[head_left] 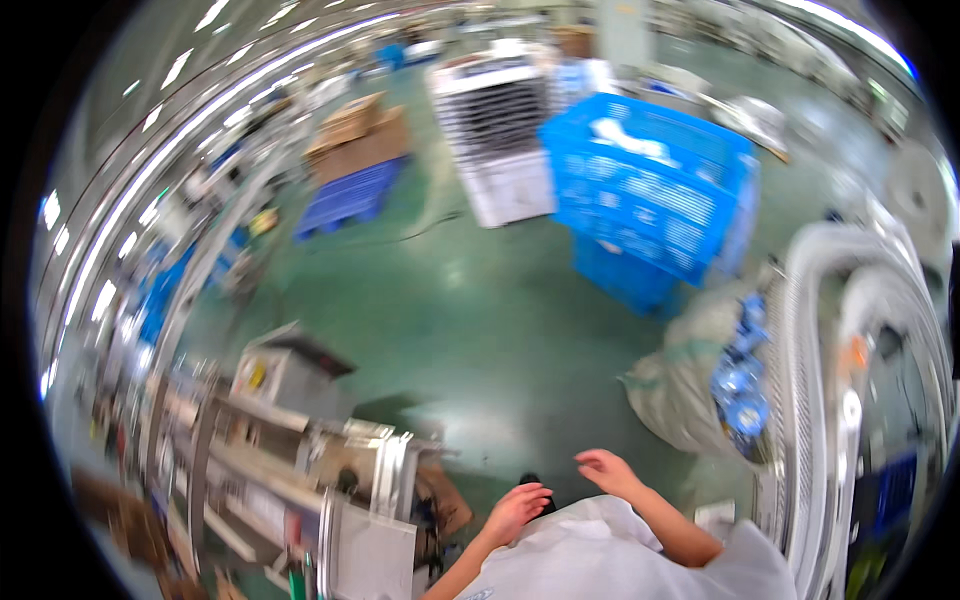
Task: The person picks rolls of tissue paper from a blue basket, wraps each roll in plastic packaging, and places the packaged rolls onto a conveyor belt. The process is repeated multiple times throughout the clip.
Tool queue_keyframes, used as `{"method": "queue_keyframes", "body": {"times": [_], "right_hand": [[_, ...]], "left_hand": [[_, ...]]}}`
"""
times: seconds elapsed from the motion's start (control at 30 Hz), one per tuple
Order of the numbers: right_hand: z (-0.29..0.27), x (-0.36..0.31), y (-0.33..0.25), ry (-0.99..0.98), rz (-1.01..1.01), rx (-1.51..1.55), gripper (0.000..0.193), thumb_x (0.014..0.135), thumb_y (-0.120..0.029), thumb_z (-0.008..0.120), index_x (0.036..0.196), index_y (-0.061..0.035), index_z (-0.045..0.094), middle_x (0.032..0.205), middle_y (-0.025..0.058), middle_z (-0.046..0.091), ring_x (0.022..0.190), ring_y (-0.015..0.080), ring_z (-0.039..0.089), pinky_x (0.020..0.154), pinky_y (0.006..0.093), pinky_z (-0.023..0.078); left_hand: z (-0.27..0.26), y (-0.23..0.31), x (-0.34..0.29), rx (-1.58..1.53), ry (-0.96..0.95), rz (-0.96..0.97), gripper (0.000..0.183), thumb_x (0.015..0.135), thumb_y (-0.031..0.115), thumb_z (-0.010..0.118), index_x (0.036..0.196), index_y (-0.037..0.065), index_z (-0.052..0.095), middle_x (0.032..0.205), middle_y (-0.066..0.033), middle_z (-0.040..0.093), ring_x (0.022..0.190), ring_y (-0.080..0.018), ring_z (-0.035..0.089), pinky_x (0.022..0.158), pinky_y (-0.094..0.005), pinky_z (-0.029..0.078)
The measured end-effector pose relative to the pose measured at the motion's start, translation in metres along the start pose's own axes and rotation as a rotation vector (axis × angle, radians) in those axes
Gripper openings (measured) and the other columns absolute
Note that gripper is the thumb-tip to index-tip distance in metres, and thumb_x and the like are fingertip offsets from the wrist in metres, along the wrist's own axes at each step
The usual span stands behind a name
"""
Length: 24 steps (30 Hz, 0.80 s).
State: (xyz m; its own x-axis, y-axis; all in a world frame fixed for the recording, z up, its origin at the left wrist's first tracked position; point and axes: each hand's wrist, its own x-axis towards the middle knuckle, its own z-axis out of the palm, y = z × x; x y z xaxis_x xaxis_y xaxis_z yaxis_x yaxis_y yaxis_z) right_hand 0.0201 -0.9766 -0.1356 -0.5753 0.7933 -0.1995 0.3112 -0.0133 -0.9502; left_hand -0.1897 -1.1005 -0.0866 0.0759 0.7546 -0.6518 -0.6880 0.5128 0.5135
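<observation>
My left hand (517, 512) hovers in front of my body with its fingers loosely stretched and nothing in it. To its right, and a little farther out, my right hand (608, 471) is also empty, its fingers extended toward the left. The two hands are apart and touch nothing. Below them are my white top (600, 550) and a dark shoe (531, 480) on the green floor (440, 330). Closest on the left is a metal-framed bench (365, 545); on the right lies a pale sack (685, 375) beside blue-tinted clear plastic pieces (740, 390).
Blue crates (640, 190) stand stacked ahead, next to a white air cooler (500, 135). Cardboard boxes (360, 140) rest by a blue pallet (350, 195). A curved metal conveyor (800, 400) borders the right side. A grey machine box (285, 370) sits at left. A cable (430, 227) crosses the floor.
</observation>
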Motion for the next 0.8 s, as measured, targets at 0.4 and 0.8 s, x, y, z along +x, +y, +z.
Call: {"method": "queue_keyframes", "body": {"times": [0.4,0.8], "right_hand": [[-0.110,0.238,-0.077,0.058,-0.007,-0.072,0.026,0.084,-0.015,0.059,0.108,-0.0070,0.058,0.106,0.0087,0.057,0.092,0.0171,0.058,0.080,0.0294,0.046],[-0.317,0.445,-0.101,0.345,-0.019,0.247,0.019,0.087,-0.012,0.057,0.105,-0.0048,0.059,0.089,-0.0001,0.060,0.083,0.0060,0.054,0.074,0.0219,0.045]], "left_hand": [[0.040,0.221,0.261,0.092,-0.083,0.057,0.021,0.086,0.012,0.050,0.105,0.003,0.050,0.102,-0.0121,0.061,0.087,-0.0168,0.058,0.076,-0.0278,0.046],[0.100,0.373,0.422,0.080,-0.067,0.040,0.021,0.085,0.011,0.049,0.104,0.003,0.049,0.101,-0.0126,0.060,0.085,-0.0178,0.057,0.075,-0.0282,0.045]]}}
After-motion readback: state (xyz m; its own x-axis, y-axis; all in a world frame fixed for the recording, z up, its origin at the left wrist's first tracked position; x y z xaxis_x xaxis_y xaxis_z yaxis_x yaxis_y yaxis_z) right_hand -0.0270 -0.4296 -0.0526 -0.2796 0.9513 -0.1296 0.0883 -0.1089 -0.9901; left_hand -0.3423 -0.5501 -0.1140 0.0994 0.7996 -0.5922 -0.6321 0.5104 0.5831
